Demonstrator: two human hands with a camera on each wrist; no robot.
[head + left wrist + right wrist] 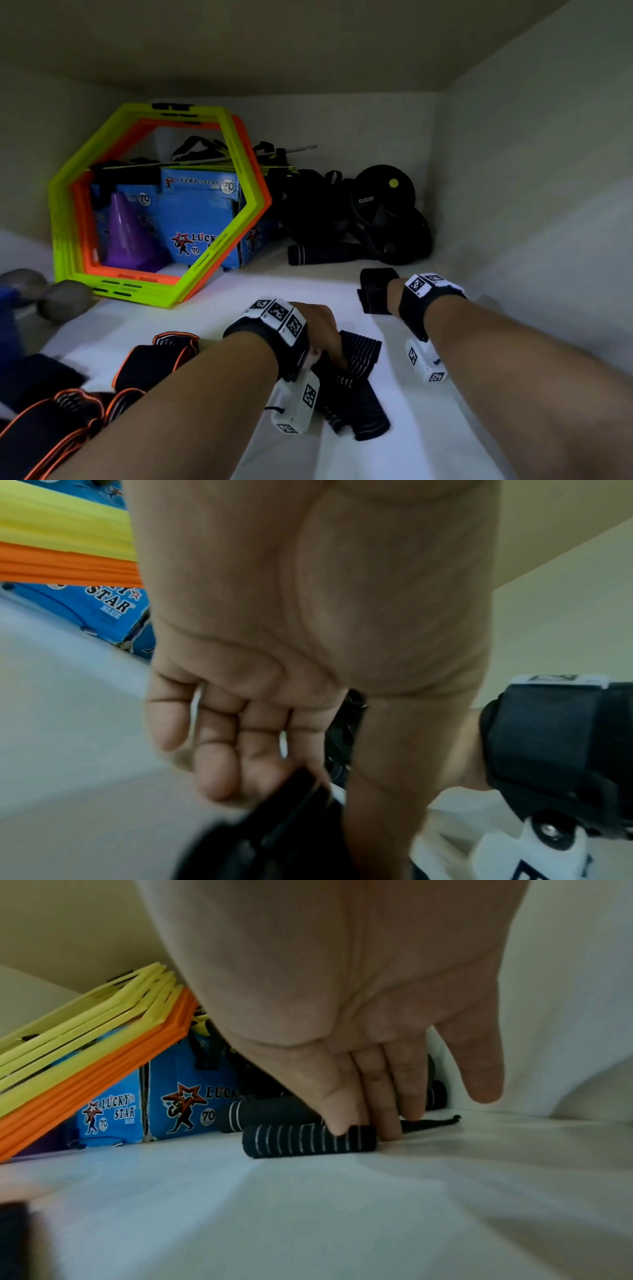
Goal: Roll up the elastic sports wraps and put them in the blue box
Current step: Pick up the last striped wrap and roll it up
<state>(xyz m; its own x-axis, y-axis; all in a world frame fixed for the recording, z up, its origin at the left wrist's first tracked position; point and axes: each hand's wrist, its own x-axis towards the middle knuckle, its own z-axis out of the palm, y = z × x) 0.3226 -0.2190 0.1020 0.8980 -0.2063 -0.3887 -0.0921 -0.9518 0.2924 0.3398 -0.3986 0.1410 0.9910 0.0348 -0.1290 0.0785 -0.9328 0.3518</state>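
At the far left of the white shelf (219, 301), two grey rounded objects (63, 301) are lying beside a stack of yellow-green and orange hexagon rings (156, 287) that is leaning over the blue box (200, 219), with a purple cone (132, 236) standing inside the rings. In front of these, black wraps with orange edging (150, 363) are lying loose on the shelf. Moving rightwards, the left hand (320, 329) is gripping a loose black striped wrap (356, 383) that is lying crumpled on the shelf under it; the left wrist view shows the fingers (219, 764) curling onto the dark fabric with the thumb alongside. Behind, against the back wall, a heap of black gear (370, 212) is sitting next to the blue box, and a rolled black wrap (322, 255) is lying in front of it. At the right, the right hand (377, 1069) is pressing straight fingers down onto another rolled striped wrap (308, 1141), which is resting on the shelf just in front of the first roll, well short of the blue box; its thumb is sticking out free.
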